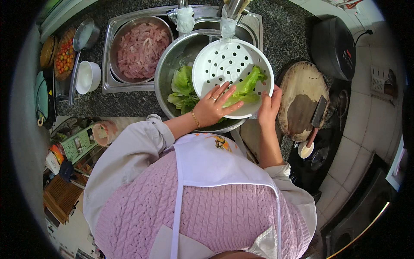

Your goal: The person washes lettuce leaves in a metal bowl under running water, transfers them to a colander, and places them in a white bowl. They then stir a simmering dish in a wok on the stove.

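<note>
My right hand (pixel 270 105) grips the right rim of a white perforated colander (pixel 223 61), with the thumb on the rim. The colander is held over a large metal basin (pixel 165 68) and tilted. Green lettuce leaves (pixel 247 84) lie in its lower right part. My left hand (pixel 215 107) reaches over the colander's near left rim, fingers spread beside these leaves; whether it touches them I cannot tell. More lettuce (pixel 183 87) rests in the basin, left of the colander. Under the faucet spout (pixel 228 27), wrapped in white material, is the colander's far edge.
A metal bowl of raw meat strips (pixel 144 50) sits in the left sink. Left of it are a white bowl (pixel 88 77), a metal ladle (pixel 75 77) and small tomatoes (pixel 64 58). To the right, a cleaver (pixel 319 111) lies on a round chopping board (pixel 299 84), near a black cooker (pixel 334 48).
</note>
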Motion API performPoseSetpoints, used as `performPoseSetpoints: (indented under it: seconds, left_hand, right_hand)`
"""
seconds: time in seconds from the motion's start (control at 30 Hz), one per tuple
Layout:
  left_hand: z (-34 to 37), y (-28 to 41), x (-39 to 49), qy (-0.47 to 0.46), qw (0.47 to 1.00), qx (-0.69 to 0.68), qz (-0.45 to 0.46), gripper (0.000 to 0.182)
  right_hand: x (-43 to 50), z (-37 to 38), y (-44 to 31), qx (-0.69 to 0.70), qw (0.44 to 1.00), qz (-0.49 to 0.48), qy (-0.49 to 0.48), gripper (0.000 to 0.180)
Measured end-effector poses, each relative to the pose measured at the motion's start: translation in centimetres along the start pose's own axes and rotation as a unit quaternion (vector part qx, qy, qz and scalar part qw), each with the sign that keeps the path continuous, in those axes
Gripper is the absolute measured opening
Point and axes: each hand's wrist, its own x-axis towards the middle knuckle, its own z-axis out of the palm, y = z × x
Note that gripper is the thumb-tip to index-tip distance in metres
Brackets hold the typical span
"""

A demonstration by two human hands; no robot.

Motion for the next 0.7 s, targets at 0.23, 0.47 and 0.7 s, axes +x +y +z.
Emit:
performPoseSetpoints:
  seconds: [0.23,0.47,0.7]
  left_hand:
    - [-0.1,0.9,-1.2,-0.081,0.994,-0.065,-0.033,0.044]
    - [0.2,0.4,-1.5,-0.037,0.982,-0.184,0.028,0.049]
    - [0.9,0.4,-1.9,0.047,0.951,-0.301,0.057,0.047]
  right_hand:
    - [7.3,-2.3,-1.3,-0.018,0.977,-0.051,-0.207,0.033]
    - [23.0,8.4,2.3,0.138,0.952,0.201,-0.186,0.059]
    - [27.4,12.3,3.8,0.198,0.898,0.268,-0.287,0.060]
